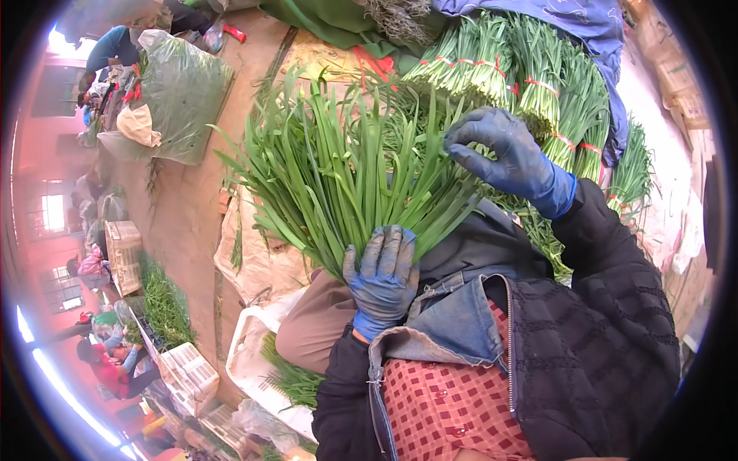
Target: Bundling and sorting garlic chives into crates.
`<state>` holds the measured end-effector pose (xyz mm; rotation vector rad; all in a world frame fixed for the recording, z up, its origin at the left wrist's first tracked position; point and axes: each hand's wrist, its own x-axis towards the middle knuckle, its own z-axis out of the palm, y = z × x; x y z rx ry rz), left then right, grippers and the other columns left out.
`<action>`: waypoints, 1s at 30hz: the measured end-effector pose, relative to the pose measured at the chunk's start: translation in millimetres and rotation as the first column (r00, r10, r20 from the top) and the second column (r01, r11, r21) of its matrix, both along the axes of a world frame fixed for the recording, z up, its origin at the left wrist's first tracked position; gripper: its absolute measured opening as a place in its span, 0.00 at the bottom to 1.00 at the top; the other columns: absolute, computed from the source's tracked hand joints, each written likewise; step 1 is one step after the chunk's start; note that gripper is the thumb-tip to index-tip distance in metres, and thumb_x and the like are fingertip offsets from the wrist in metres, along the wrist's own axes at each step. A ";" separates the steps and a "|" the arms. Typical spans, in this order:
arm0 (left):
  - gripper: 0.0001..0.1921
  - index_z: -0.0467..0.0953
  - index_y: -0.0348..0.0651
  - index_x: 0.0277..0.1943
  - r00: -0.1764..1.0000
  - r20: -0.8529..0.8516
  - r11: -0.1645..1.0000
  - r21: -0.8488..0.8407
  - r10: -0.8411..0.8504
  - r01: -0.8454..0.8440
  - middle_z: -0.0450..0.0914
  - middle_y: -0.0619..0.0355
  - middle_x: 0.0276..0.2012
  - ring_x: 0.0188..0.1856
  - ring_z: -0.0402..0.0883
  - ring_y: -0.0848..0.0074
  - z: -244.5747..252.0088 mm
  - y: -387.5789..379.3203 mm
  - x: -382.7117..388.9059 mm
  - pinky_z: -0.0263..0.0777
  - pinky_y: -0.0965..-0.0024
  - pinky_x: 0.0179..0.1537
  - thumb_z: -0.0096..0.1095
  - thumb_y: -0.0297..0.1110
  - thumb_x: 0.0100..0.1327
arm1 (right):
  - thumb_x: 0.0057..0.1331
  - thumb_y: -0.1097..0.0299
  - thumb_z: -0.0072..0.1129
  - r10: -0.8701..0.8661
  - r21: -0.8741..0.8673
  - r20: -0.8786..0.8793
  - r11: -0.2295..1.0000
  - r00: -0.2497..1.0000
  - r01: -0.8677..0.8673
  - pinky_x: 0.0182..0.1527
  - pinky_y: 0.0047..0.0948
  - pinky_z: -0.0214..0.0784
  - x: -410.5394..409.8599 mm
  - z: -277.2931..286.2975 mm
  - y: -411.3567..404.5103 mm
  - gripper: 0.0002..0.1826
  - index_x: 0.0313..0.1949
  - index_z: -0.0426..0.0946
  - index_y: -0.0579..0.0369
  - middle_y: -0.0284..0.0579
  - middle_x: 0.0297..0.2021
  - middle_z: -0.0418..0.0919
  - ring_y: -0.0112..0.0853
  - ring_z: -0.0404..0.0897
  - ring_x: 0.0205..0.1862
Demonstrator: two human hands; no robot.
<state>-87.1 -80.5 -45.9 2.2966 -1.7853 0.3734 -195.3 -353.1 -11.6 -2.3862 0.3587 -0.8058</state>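
Observation:
Both hands wear blue rubber gloves. My left hand [381,279] is closed round a large fanned bunch of flat green leafy stalks, like garlic chives [351,184], above my lap. At the bunch's right edge is my right hand [501,152], its thumb and forefinger curled close together near the leaf tips; whether a leaf is between them I cannot tell. Beyond that hand lie several bundles of the same greens [542,86], tied with red bands. Loose greens [409,121] lie behind the bunch I hold.
A white plastic crate [245,334] with greens stands beside my leg. Blue cloth [614,75] borders the tied bundles, and green cloth [323,23] lies at the top. Farther left are a plastic-covered pile [179,92], more crates [187,369] and several people, one in red [109,374].

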 end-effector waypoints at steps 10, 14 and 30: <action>0.28 0.72 0.50 0.60 0.994 0.081 0.979 -0.187 -0.072 0.086 0.70 0.58 0.60 0.61 0.69 0.63 -5.6 -1.7 -1.0 0.57 0.55 0.63 0.66 0.42 0.56 | 0.52 0.67 0.62 0.357 -0.180 -0.230 0.899 0.906 -0.400 0.34 0.42 0.66 24.2 -2.1 25.5 0.06 0.30 0.77 0.51 0.41 0.26 0.73 0.42 0.74 0.33; 0.35 0.65 0.38 0.63 0.994 -0.092 0.975 -0.207 0.061 -0.079 0.69 0.51 0.59 0.59 0.68 0.57 -5.3 -0.1 -3.5 0.62 0.56 0.59 0.67 0.42 0.55 | 0.51 0.64 0.60 0.413 -0.341 -0.071 0.845 0.908 -0.411 0.33 0.38 0.64 4.8 5.0 31.9 0.08 0.32 0.75 0.49 0.37 0.27 0.71 0.37 0.74 0.32; 0.21 0.79 0.60 0.51 0.996 0.068 0.984 -0.165 -0.056 0.067 0.71 0.60 0.56 0.60 0.69 0.64 -4.4 -3.2 -3.7 0.63 0.61 0.55 0.68 0.34 0.52 | 0.58 0.60 0.64 0.424 0.288 -0.095 0.878 0.901 -0.382 0.43 0.41 0.71 -7.3 14.4 11.0 0.12 0.36 0.83 0.54 0.46 0.33 0.81 0.45 0.79 0.38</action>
